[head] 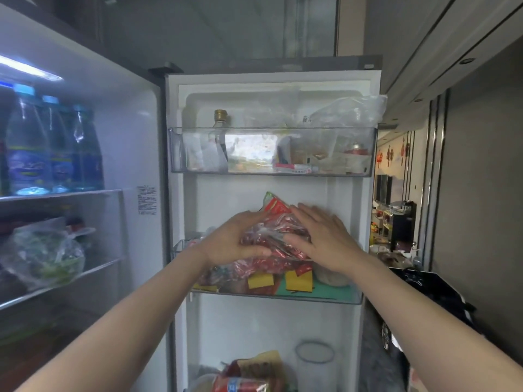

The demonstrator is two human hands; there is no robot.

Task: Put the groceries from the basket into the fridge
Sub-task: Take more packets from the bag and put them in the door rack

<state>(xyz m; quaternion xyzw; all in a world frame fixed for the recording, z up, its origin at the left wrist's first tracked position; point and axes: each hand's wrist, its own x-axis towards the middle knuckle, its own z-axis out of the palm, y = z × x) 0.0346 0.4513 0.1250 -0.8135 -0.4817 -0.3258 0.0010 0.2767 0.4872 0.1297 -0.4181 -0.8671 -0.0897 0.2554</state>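
Note:
The fridge door [351, 210] stands open straight ahead of me. A clear plastic bag of red-wrapped packets [273, 234] sits on top of the goods in the middle door bin [334, 297]. My left hand [229, 240] grips the bag from the left, thumb underneath and fingers over the top. My right hand [322, 236] lies on the bag's right side with its fingers spread flat. A red and green packet [274, 205] sticks up behind the bag. The basket is out of view.
The top door bin [271, 149] holds a gold-capped bottle [220, 120] and plastic bags. More packets [246, 374] fill the lowest bin. To the left, fridge shelves carry blue water bottles [53, 148] and bagged greens [45, 251]. A dark bag [433, 290] lies at the right.

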